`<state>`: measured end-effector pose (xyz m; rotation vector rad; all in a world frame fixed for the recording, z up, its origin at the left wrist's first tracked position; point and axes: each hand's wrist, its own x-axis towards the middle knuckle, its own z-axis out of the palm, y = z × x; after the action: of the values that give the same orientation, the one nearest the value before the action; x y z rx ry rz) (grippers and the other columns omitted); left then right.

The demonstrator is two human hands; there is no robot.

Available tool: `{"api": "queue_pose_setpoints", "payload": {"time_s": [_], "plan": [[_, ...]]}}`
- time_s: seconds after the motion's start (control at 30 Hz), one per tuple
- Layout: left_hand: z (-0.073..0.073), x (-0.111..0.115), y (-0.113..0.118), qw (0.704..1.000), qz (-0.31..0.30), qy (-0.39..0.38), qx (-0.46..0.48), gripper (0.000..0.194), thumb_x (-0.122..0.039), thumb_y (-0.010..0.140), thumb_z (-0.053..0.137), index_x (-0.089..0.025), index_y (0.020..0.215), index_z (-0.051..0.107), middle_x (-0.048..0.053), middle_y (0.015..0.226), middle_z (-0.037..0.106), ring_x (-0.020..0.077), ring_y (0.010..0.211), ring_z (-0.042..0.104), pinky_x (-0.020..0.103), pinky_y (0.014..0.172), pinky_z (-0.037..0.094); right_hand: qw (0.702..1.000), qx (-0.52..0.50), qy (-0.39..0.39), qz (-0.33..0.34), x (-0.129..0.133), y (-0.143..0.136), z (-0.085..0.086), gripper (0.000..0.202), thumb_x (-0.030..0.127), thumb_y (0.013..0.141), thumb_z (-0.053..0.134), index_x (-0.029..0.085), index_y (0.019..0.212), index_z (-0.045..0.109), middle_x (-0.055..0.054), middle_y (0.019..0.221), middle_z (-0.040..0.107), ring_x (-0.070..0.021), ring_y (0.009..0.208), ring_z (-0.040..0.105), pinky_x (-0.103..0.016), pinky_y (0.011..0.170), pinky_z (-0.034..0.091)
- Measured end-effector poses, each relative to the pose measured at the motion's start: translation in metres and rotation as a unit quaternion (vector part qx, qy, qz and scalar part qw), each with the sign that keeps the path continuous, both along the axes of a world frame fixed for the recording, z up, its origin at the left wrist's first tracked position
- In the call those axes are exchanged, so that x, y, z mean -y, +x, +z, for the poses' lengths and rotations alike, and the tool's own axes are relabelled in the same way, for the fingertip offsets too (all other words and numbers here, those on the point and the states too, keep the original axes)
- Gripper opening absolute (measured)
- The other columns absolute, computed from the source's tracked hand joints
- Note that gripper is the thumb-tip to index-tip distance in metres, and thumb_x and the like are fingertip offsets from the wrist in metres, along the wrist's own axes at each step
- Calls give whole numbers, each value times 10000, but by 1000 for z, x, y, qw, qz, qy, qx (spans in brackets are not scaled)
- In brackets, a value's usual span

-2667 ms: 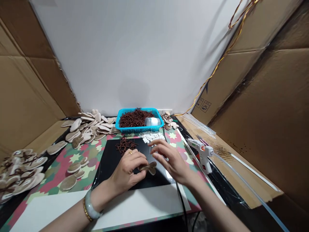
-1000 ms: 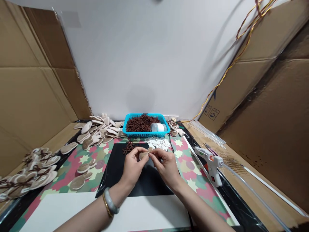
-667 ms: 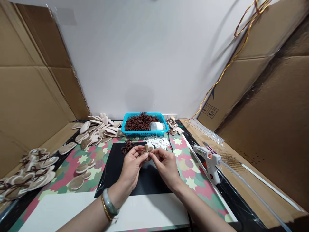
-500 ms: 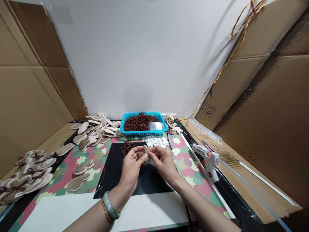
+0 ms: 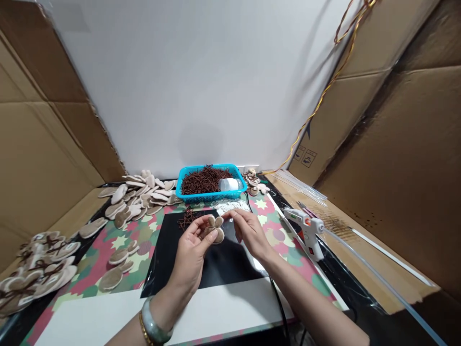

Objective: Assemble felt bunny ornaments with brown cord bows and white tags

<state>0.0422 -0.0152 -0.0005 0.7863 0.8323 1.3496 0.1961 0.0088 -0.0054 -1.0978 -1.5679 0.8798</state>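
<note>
My left hand (image 5: 192, 250) pinches a small tan plush piece (image 5: 216, 234) with two ear-like tips pointing up, above a black sheet (image 5: 169, 259). My right hand (image 5: 250, 234) is just right of the piece, its index finger stretched toward the ear tips; whether it touches them or holds anything small is unclear. Behind the hands lie a little heap of brown cord bows (image 5: 186, 218) and a pile of small white tags (image 5: 234, 205). A blue basket (image 5: 212, 196) farther back holds many brown bows and a clear container with white contents (image 5: 229, 184).
Plush pieces (image 5: 139, 194) are piled at the back left, with bow-tied ones (image 5: 46, 259) at the left edge. More plush pieces (image 5: 111, 278) lie left of the sheet. A white glue gun (image 5: 306, 228) stands at the right near clear sticks (image 5: 302, 187). Cardboard walls (image 5: 392, 129) flank the table.
My right hand has come off the lower part of the plush piece and shifted slightly right, its fingers opening. My left hand still holds the piece. The camera view has shifted a little.
</note>
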Motion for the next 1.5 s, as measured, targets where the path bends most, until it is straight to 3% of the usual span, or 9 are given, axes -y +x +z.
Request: {"api": "queue_pose_setpoints", "payload": {"time_s": [0.1,0.2,0.53,0.83,0.93,1.07,1.2,1.33,1.5], "plan": [[-7,1,-2,1000,-4,-6,-11,366,-225,662,843,-158,990,697,72,979,724,191,913,681,294,818,553,996,-79,-46,19,9,-6,3,318,461,910,596,162,818,652,-14,705,629,-101,498,480,-225,479,387],[-8,4,-4,1000,-13,-11,-22,293,-244,673,836,-129,919,727,58,875,709,138,780,640,242,733,530,997,-68,-22,33,14,-12,2,241,394,886,654,166,812,642,-15,705,633,-140,617,575,-241,566,439],[-6,0,-10,995,-33,-89,24,244,-182,598,863,-106,798,746,37,775,697,98,674,618,191,650,519,973,83,216,-11,20,-17,-7,169,191,980,488,182,832,570,-40,785,584,-162,738,541,-280,677,424],[-9,7,-23,993,-57,-89,-54,450,-213,629,867,-112,1038,709,117,949,766,184,821,708,249,715,556,995,-65,-48,62,9,-11,-8,260,434,919,613,176,895,632,-17,789,602,-128,640,524,-238,547,420],[-11,6,-23,993,-55,-63,-82,454,-223,639,860,-104,1043,690,113,922,766,181,806,703,241,690,539,991,-70,-77,88,5,-12,-4,297,461,862,681,172,926,658,-27,827,620,-133,677,534,-233,559,424],[-14,7,-21,992,-54,-29,-108,483,-227,666,841,-112,1092,645,55,782,746,142,697,668,233,666,506,986,-91,-98,104,0,-15,-2,324,459,817,721,156,745,632,-8,699,583,-120,630,500,-226,547,398],[-15,11,-23,992,-55,-15,-113,598,-240,690,828,-129,1204,544,59,794,755,158,736,680,274,756,503,963,-169,-174,116,0,-18,0,367,505,848,658,158,734,622,17,629,532,-98,534,455,-221,496,378],[-10,13,-27,989,-76,3,-124,803,-241,697,818,-144,1366,385,57,800,753,173,756,678,303,783,493,958,-192,-176,118,3,-11,3,312,473,846,672,168,913,677,-5,737,587,-107,575,494,-222,498,390],[-7,13,-28,984,-87,20,-155,903,-259,717,790,-147,1455,281,42,801,739,166,741,650,300,766,475,980,-98,-97,146,8,0,15,265,429,870,664,199,1000,683,-31,875,615,-154,739,561,-268,627,459]]}}
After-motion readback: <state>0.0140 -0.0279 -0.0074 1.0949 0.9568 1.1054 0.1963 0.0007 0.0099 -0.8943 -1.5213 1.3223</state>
